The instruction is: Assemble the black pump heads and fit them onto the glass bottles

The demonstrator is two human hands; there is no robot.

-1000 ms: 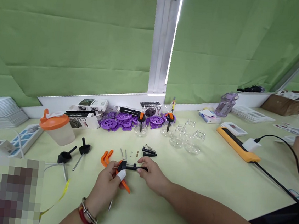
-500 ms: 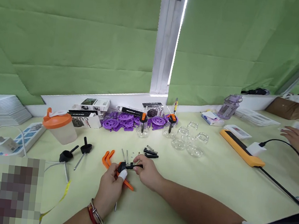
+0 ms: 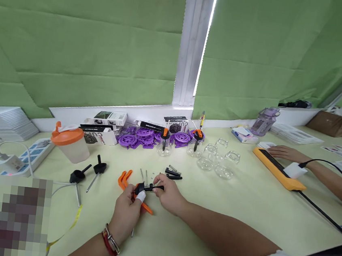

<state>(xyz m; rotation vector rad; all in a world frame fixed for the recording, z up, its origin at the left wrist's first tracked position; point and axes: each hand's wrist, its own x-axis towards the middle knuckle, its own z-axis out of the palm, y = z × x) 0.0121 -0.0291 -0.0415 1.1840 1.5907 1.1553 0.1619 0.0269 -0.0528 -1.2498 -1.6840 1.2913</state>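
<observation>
My left hand (image 3: 128, 209) is closed around the thick end of a black plastic part (image 3: 139, 188), its white-wrapped thumb pressed against it. At the thinner end of that same part, my right hand (image 3: 168, 195) pinches with thumb and fingertips. An orange curved piece (image 3: 147, 208) shows under my left thumb. Just beyond lie other orange curved pieces (image 3: 125, 179), thin metal rods (image 3: 145, 176), and a spring (image 3: 175, 169) with small black pieces (image 3: 173, 176). Two black cup-shaped parts with metal rods (image 3: 77, 176) rest to the left.
Glass jars (image 3: 224, 171) stand behind, two with orange-and-black tops (image 3: 165, 134). Purple plastic parts (image 3: 144, 135) and boxes (image 3: 104, 136) line the wall. An orange-lidded cup (image 3: 71, 142) is left. A co-worker's hand (image 3: 284, 152) reaches beside the yellow power strip (image 3: 276, 169).
The co-worker's hand has moved left to just behind the yellow power strip. My hands keep nearly the same hold on the black part. The view has shifted slightly.
</observation>
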